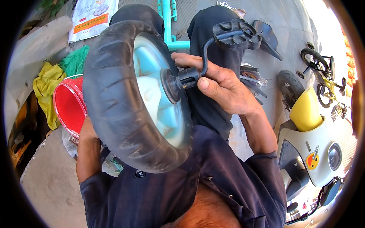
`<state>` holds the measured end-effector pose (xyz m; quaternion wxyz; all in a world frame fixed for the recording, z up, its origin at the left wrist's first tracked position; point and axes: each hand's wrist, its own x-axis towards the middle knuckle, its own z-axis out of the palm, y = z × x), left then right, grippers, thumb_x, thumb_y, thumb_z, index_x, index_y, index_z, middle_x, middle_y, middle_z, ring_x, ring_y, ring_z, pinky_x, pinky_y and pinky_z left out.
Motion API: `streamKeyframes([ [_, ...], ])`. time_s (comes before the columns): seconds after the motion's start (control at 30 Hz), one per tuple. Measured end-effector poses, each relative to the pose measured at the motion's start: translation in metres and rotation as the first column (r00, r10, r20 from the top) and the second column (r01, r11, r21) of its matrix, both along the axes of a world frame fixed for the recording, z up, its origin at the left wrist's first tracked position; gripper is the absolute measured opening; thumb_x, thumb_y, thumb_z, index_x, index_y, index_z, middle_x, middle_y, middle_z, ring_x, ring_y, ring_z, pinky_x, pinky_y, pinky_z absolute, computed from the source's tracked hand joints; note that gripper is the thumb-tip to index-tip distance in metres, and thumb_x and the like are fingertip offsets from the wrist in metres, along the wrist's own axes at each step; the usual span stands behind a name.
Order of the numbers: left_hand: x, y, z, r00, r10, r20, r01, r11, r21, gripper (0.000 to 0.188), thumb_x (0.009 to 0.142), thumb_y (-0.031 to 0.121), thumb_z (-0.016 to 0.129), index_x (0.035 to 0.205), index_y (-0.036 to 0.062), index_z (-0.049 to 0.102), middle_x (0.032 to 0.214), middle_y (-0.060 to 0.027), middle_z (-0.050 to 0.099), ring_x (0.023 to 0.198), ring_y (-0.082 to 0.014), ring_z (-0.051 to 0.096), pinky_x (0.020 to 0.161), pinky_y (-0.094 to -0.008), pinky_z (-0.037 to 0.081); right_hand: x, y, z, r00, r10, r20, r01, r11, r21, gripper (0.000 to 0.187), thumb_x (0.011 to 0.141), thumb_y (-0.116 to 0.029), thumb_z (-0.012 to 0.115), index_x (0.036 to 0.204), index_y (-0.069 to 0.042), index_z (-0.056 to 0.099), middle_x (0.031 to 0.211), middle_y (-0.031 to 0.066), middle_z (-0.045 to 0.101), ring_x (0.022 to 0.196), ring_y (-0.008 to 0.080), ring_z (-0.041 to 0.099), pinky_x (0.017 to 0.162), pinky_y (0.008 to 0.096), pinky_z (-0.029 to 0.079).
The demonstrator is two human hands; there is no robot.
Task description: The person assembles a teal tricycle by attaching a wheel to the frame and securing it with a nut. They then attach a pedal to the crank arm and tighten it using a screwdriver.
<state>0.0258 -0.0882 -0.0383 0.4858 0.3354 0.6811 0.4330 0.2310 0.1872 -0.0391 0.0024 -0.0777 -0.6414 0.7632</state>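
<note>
The wheel (114,95) (black tire, light-blue rim) is held tilted above the person's lap. The right hand (226,85) grasps the crank (205,55) beside the hub (171,86); the pedal (235,35) sits at the crank's far end. The left hand (88,128) is mostly hidden behind the tire; its grip cannot be determined.

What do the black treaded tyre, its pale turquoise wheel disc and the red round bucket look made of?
Black treaded tyre: likely rubber, scuffed satin, with moulded grooves. Pale turquoise wheel disc: glossy, brown-stained; painted metal or plastic, unclear. Red round bucket: probably plastic, shiny, judging by its smooth, evenly red wall.
</note>
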Motion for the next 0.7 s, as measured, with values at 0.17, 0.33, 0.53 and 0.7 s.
streamKeyframes([
  [0.17,0.004,0.003,0.004,1.000,0.014,0.008,-0.014,1.000,-0.017,0.046,0.079,0.011,0.069,0.120,-0.0030,0.055,0.117,-0.0142,0.061,0.105,-0.0257,0.059,0.094,-0.0376,0.045,0.003,-0.014,-0.004,0.977,-0.207,0.056,0.214,0.941,-0.262,0.043,0.095,-0.023,0.058,0.130,0.000,0.050,0.138,0.0119,0.045,0.119,0.0186,0.048,0.099,0.0326,0.040],
  [0.33,0.009,0.004,0.010,0.999,0.046,0.018,-0.044,0.997,-0.057,0.047,0.079,0.009,0.069,0.123,-0.0025,0.054,0.118,-0.0129,0.061,0.105,-0.0235,0.059,0.094,-0.0367,0.046,0.006,-0.022,0.013,0.930,-0.319,0.181,0.333,0.941,-0.054,0.036,0.093,-0.021,0.062,0.123,-0.001,0.058,0.133,0.0082,0.051,0.116,0.0151,0.050,0.101,0.0326,0.038],
  [0.53,0.013,0.007,0.015,0.997,0.070,0.020,-0.068,0.991,-0.112,0.049,0.080,0.008,0.070,0.126,-0.0020,0.053,0.119,-0.0113,0.061,0.105,-0.0209,0.060,0.094,-0.0357,0.047,0.008,-0.024,0.019,0.923,-0.274,0.269,0.290,0.957,-0.021,0.038,0.094,-0.020,0.060,0.127,-0.003,0.057,0.117,0.0040,0.062,0.107,0.0103,0.053,0.096,0.0272,0.041],
  [0.7,0.013,0.009,0.016,0.995,0.080,0.054,-0.071,0.987,-0.143,0.045,0.078,0.005,0.069,0.121,-0.0031,0.057,0.117,-0.0097,0.062,0.103,-0.0184,0.059,0.092,-0.0329,0.047,0.012,-0.023,0.015,0.941,-0.218,0.258,0.255,0.960,-0.119,0.041,0.094,-0.018,0.061,0.131,-0.003,0.054,0.114,0.0033,0.063,0.107,0.0109,0.055,0.097,0.0280,0.041],
])
